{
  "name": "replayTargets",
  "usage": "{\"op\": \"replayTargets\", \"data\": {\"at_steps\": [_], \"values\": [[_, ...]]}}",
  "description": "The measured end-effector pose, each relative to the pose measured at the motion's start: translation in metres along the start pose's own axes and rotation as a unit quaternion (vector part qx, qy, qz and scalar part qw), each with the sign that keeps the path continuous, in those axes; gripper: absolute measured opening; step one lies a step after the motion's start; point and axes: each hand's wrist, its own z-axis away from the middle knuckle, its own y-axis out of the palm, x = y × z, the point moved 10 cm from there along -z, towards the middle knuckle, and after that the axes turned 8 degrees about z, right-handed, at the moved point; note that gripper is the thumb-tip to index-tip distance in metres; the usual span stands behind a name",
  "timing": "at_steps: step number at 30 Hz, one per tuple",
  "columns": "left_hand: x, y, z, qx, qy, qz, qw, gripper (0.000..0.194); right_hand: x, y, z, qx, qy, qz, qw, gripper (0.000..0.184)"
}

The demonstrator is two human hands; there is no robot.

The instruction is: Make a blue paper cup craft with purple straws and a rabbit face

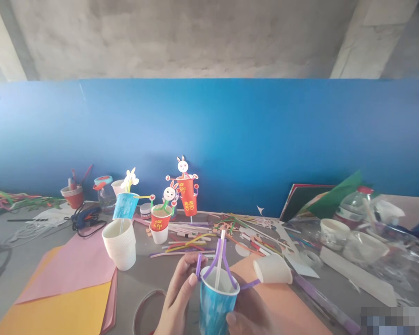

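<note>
A blue-painted paper cup (216, 309) stands upright, close in front of me. Inside it rises a white straw (220, 260), flanked by purple drinking straws (226, 265) that meet near its top and bend out over the rim on both sides. My left hand (181, 291) is closed, thumb and fingers pinching the short purple straw end (199, 266) left of the rim. Around the cup's lower right side, my right hand (247, 311) is wrapped, partly in shadow. Another purple straw end (250, 284) sticks out to the right above it.
Finished cup figures with rabbit heads stand behind: a blue one (125, 204) on stacked white cups (120, 244), and red ones (160, 218). Loose straws (192, 242) litter the middle. A white cup (273, 269) lies on orange paper (282, 307). Coloured sheets (70, 274) lie left.
</note>
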Motion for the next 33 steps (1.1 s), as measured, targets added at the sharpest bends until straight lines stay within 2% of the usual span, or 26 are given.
{"op": "replayTargets", "data": {"at_steps": [5,7,10,12,14,16,22,29,33], "values": [[0.021,0.021,0.007,0.069,-0.068,0.038,0.995,0.061,-0.009,-0.011,0.002,-0.041,-0.003,0.087,0.995,0.074],[0.03,0.021,0.009,0.067,-0.095,0.047,0.992,0.064,-0.009,-0.019,0.004,-0.069,-0.005,0.135,0.989,0.072],[0.035,0.012,0.007,0.037,-0.099,0.073,0.992,0.058,0.003,-0.035,0.009,-0.122,-0.036,0.165,0.978,0.068],[0.036,0.007,0.006,0.022,-0.099,0.084,0.991,0.056,0.008,-0.043,0.011,-0.142,-0.039,0.138,0.979,0.056],[0.036,0.005,0.006,0.013,-0.104,0.092,0.99,0.055,0.008,-0.049,0.011,-0.155,-0.031,0.094,0.983,0.035],[0.037,0.005,0.008,0.004,-0.117,0.107,0.987,0.054,0.008,-0.049,0.01,-0.149,-0.036,0.053,0.987,0.02],[0.038,0.006,0.011,-0.003,-0.136,0.149,0.979,0.049,0.007,-0.041,0.006,-0.096,-0.058,-0.042,0.993,0.014],[0.038,0.014,0.012,0.038,-0.143,0.154,0.977,0.045,0.03,-0.044,0.007,-0.115,-0.1,0.047,0.987,0.013],[0.031,0.018,0.011,0.049,-0.141,0.103,0.983,0.054,0.023,-0.045,0.006,-0.099,-0.076,0.088,0.988,0.02]]}}
